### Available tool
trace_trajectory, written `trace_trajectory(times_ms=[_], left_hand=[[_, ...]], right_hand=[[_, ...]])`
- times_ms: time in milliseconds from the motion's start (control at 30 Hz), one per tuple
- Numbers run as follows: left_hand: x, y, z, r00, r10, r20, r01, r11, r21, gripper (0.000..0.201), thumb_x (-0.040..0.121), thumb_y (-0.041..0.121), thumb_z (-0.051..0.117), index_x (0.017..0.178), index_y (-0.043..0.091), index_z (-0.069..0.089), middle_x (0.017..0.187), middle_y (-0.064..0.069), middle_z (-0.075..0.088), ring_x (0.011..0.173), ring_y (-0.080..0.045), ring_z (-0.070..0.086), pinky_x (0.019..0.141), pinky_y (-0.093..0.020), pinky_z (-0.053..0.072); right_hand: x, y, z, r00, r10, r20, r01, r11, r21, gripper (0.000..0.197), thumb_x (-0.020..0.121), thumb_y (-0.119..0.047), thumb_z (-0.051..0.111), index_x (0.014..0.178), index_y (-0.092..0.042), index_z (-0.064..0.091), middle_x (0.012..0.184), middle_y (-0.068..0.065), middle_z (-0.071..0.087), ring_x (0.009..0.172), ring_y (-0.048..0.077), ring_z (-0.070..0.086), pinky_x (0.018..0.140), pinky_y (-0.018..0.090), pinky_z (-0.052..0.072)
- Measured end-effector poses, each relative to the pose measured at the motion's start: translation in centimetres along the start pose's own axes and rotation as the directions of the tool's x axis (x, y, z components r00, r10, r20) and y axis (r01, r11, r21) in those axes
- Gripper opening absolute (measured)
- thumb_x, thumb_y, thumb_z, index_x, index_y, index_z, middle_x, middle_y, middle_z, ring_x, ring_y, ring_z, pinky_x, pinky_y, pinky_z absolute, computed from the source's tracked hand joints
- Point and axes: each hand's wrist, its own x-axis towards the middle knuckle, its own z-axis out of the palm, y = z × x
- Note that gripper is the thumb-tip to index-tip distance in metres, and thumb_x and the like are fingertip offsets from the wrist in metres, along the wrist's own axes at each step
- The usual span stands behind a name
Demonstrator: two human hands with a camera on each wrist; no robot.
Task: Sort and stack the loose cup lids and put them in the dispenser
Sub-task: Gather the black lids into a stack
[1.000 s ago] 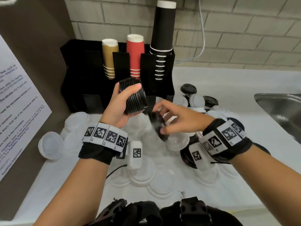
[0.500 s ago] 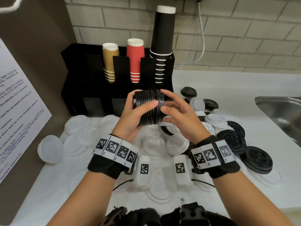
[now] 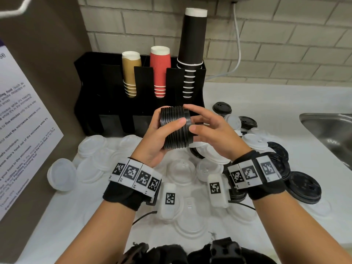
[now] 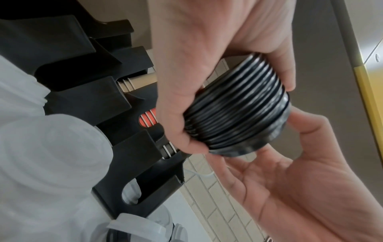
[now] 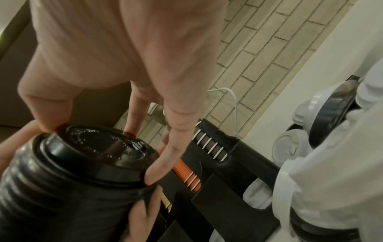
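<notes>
My left hand (image 3: 168, 117) grips a stack of black lids (image 3: 176, 128) lying sideways in the air in front of the black dispenser (image 3: 114, 92). The fingertips of my right hand (image 3: 191, 118) pinch the rim of the end black lid (image 3: 188, 121) at the stack's right end. In the left wrist view the left hand's fingers (image 4: 182, 101) wrap the ribbed stack (image 4: 238, 114). In the right wrist view the right hand's fingertips (image 5: 153, 173) sit round the end lid (image 5: 99, 152). Loose white lids (image 3: 181, 168) and black lids (image 3: 302, 187) lie on the counter below.
The dispenser's upper slots hold tan cups (image 3: 130, 73), red cups (image 3: 160, 71) and tall black cups (image 3: 192, 50). A steel sink (image 3: 327, 126) is at the right. A printed notice (image 3: 22, 130) leans on the left wall. A white cable (image 3: 238, 44) hangs down the brick wall.
My right hand brought one black lid up from below and set it on the right end of the stack. The left hand turned the stack sideways and moved it right.
</notes>
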Motion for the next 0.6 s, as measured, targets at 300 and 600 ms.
trace_trajectory(times_ms=[300,600], left_hand=[[0.1,-0.2,0.5,0.999,-0.040,-0.029,0.039,0.998,-0.054,0.067,0.068,0.023,0.075,0.129,0.027,0.046,0.124,-0.010,0.061,0.103,-0.025,0.067,0.067,-0.035,0.056],[0.7,1.3,-1.3,0.984,-0.026,-0.177,-0.008,0.983,-0.185,0.081,0.067,0.023,0.071,0.141,0.013,0.040,0.123,-0.013,0.057,0.101,-0.026,0.063,0.067,-0.039,0.058]], right_hand=[[0.1,-0.8,0.0,1.000,-0.023,-0.020,0.023,0.999,-0.041,0.040,0.086,-0.015,0.066,0.124,-0.015,0.055,0.118,0.013,0.063,0.097,0.015,0.067,0.077,0.026,0.054],[1.4,-4.0,-3.7,0.987,0.156,-0.028,-0.141,0.780,-0.610,0.035,0.099,-0.039,0.043,0.129,-0.025,0.056,0.124,-0.013,0.058,0.118,0.005,0.051,0.088,0.006,0.038]])
